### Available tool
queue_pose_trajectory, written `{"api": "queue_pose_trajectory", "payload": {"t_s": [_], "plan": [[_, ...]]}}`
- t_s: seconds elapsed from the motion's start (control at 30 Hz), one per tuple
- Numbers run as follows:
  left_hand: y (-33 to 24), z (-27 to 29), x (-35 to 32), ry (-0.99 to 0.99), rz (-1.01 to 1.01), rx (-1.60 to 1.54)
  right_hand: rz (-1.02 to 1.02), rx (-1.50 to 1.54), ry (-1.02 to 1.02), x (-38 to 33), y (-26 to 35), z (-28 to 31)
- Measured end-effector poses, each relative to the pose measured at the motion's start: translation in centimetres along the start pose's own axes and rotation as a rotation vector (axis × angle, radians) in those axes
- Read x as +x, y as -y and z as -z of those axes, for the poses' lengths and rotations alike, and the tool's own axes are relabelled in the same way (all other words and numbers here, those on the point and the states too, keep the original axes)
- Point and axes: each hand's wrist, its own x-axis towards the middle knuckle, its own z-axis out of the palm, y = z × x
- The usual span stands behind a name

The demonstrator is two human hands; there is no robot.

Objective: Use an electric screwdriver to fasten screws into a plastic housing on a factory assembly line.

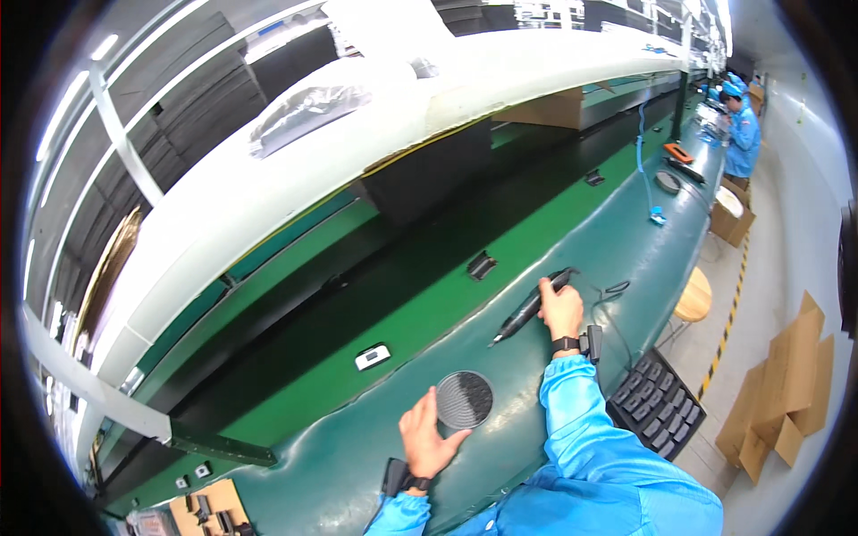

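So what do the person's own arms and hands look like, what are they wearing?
Both arms wear loose bright blue sleeves with gathered cuffs. The left hand is bare, with a black band at the wrist and a small black box strapped just below it. The right hand is bare too, with a black wrist strap carrying a similar dark box on its outer side.

1 round mesh disc (pixel 464 399), 1 electric screwdriver (pixel 531 309), 1 black tray (pixel 657 403), 1 wooden stool (pixel 693 295), 2 hands.

Long dark green desk (pixel 617 241) beside a conveyor belt (pixel 393 295), round black mesh speaker grille (pixel 464 399) lying flat, black electric screwdriver (pixel 534 306), coiled cable (pixel 615 288), black compartment tray (pixel 657 402) at the edge
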Motion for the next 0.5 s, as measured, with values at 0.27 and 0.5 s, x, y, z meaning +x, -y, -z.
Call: {"api": "queue_pose_trajectory", "payload": {"t_s": [0.27,0.5], "plan": [[2.1,-1.8,4.5,-0.294,0.201,-0.169,-0.233,1.629,0.013,4.7,-1.2,-3.2],[12.5,-0.7,12.1,-0.464,0.693,0.314,-0.152,1.962,0.456,3.8,-0.4,-2.3]]}}
